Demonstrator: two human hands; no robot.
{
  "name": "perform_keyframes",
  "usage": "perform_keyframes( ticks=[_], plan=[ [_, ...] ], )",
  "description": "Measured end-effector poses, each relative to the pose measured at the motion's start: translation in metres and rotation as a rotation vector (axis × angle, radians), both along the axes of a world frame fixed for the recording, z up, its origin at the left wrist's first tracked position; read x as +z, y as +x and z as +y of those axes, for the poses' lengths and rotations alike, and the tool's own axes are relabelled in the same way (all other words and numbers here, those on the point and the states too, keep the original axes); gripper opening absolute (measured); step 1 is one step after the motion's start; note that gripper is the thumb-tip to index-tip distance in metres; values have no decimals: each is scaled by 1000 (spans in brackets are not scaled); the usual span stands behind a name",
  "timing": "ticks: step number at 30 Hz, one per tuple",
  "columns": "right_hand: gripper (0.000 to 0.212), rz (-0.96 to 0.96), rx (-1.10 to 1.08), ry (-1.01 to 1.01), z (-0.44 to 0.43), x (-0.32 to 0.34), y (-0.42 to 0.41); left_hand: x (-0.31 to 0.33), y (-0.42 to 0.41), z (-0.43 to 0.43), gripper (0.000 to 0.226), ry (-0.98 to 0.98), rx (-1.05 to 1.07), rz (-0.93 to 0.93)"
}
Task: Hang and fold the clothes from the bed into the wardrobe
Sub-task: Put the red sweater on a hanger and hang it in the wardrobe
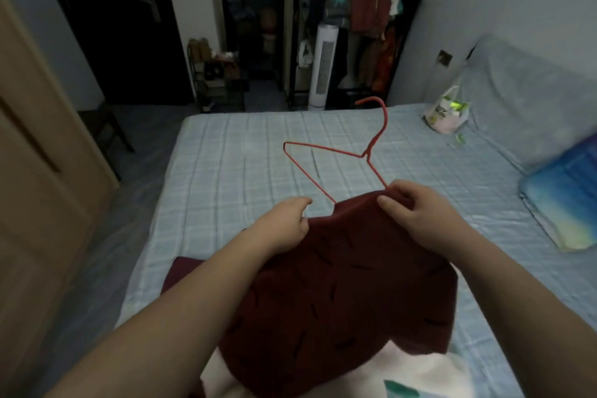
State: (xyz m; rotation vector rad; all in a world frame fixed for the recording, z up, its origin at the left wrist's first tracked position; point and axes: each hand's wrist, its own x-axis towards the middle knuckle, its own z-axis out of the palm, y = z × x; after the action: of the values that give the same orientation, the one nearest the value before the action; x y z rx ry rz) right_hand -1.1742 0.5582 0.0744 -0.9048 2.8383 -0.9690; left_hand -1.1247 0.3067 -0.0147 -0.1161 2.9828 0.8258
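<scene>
Both hands pinch the dark red garment (339,284) at its top edge, the left hand (287,223) and right hand (416,216) held above the bed (226,155). The red wire hanger (326,152) looks partly inserted, so the next move is probably to work its exposed shoulder inside.

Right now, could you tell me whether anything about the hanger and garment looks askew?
Yes. The red hanger is only partly inside the dark red garment: one shoulder and the hook stick out bare, tilted, beyond the edge that the left hand and right hand grip. It is not yet seated evenly.
</scene>
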Motion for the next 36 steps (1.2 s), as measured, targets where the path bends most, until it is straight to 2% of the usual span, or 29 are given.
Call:
perform_keyframes(
  ticks=[5,10,13,20,22,25,30,32,36],
  plan=[
    [18,-61,82,26,63,-26,-14,-22,-12,70,57,140,5,-69],
    [21,-192,62,47,140,-87,-29,-72,-32,143,63,181,-60,-271],
    [19,-274,39,48,187,-123,-31,-98,-41,192,67,183,-178,-386],
    [15,-441,-65,43,270,-216,-15,-178,-55,276,50,41,-351,-597],
    [16,-487,-123,46,287,-241,-6,-191,-57,288,36,7,-356,-598],
    [16,-553,-201,31,304,-268,7,-210,-57,293,26,-77,-340,-549],
    [6,-634,-220,38,317,-296,22,-225,-50,292,25,-275,-253,-507],
    [13,-645,-201,80,316,-302,23,-225,-44,285,25,-329,-178,-480],
    [19,-638,-140,112,306,-296,22,-218,-32,259,23,-287,15,-393]
  ],
)
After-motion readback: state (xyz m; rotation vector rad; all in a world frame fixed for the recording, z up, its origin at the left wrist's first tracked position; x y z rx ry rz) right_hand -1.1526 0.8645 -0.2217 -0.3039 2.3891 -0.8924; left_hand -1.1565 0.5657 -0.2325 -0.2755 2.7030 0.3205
